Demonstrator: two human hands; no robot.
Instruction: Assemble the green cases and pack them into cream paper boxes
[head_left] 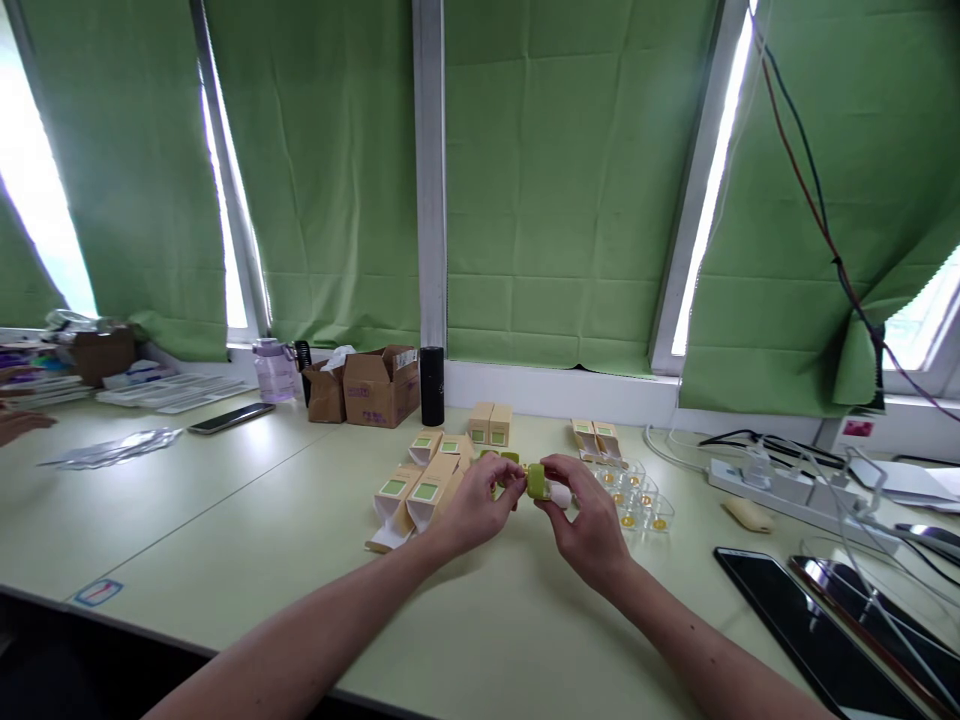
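Between my hands, over the middle of the table, is a small green-capped item (535, 481) with a whitish part at its right end. My right hand (592, 520) grips it between thumb and fingers. My left hand (480, 500) is pinched at its left side; what those fingertips hold is too small to tell. More green pieces (510, 457) show just behind my left fingers. Opened small cartons (395, 500) with green labels lie left of my left hand. Clear cups with yellow centres (658, 515) stand to the right of my right hand.
Closed cartons (490, 424) and a black cylinder (432, 386) stand behind. Brown boxes (381, 388), a purple bottle (275, 371) and a phone (231, 418) are left. A power strip (795, 500), cables and tablets (810, 625) lie right. Another person's hand (19, 420) shows far left.
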